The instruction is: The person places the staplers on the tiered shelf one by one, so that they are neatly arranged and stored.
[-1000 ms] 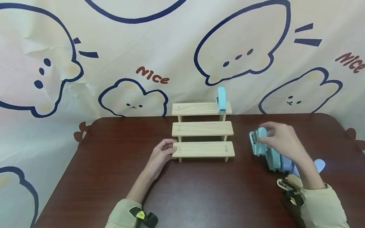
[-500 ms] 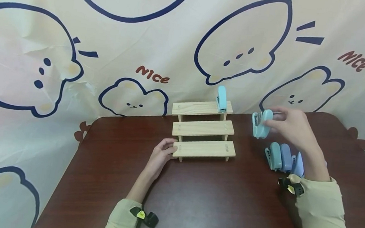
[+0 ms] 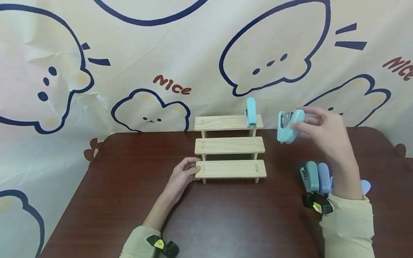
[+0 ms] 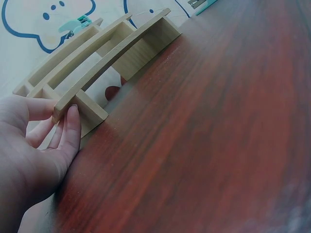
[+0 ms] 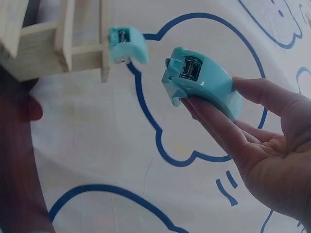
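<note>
Shifted leftward, my right hand (image 3: 327, 129) pinches a rounded turquoise plastic stapler (image 3: 290, 129), long axis steep, top rightward; left hand (image 3: 181, 172) grips tiered pale-wood shelf (image 3: 230, 169).

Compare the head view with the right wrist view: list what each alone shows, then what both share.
Head view only: the left hand gripping the pale wooden three-tier rack; a partly hidden row of green and blue plastic staplers; red-brown "Nice" lettering.

Right wrist view only: the dark coil-like detail inside the turquoise plastic stapler being held.

Both: the right hand pinching that stapler, a second turquoise stapler on the rack, the rack itself, the dark red-brown wooden table and the white backdrop with navy-outlined drawings.
</note>
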`<state>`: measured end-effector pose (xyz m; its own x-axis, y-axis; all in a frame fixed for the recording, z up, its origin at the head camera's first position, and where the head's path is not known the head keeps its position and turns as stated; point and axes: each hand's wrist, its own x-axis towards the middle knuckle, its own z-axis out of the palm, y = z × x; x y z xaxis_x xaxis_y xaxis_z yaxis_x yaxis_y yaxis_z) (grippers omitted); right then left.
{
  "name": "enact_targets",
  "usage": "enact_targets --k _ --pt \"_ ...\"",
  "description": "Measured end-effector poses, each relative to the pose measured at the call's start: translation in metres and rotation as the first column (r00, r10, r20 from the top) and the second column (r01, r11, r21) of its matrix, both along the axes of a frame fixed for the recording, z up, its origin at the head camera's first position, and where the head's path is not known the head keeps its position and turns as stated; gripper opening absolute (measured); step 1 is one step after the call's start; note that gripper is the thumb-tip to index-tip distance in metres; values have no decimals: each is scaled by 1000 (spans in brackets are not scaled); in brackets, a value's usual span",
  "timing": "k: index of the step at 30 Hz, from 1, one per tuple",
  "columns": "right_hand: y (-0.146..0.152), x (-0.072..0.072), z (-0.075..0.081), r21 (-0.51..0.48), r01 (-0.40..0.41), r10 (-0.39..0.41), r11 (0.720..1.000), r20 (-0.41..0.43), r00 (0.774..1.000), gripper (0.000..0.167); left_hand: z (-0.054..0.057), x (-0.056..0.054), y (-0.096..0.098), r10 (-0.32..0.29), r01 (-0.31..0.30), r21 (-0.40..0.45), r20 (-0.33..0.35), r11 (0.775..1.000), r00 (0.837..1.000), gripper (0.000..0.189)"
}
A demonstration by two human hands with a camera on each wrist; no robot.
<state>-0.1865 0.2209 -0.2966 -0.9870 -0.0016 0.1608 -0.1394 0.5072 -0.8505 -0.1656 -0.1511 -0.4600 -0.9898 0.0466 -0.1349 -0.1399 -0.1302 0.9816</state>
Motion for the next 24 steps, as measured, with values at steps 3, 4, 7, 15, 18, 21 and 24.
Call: enact_targets --k 3,4,7,15,18,21,24 --pt "-6 -2 2 -56 -1 0 998 -15 1000 58 -1 0 0 2 -2 4 4 1000 1000 35" --pt "-7 -3 2 -72 -2 0 997 -21 1000 58 -1 -1 0 2 -2 6 5 1000 1000 34" --pt "-13 -5 4 -117 -5 0 993 -42 999 57 0 0 0 6 -6 11 8 1000 1000 34" --pt "-24 -7 7 -205 5 -21 979 -74 997 58 -1 0 0 6 -6 1 3 1000 1000 34" --pt "-27 -7 7 -251 -2 -19 968 -83 996 57 0 -1 0 5 -5 8 7 1000 1000 33" --pt "-30 -7 7 -297 -13 -18 955 -100 995 54 0 -1 0 3 -3 12 9 1000 1000 33" --pt "-33 -7 8 -344 -23 -20 939 -121 992 52 -1 0 0 2 -2 13 5 1000 1000 33"
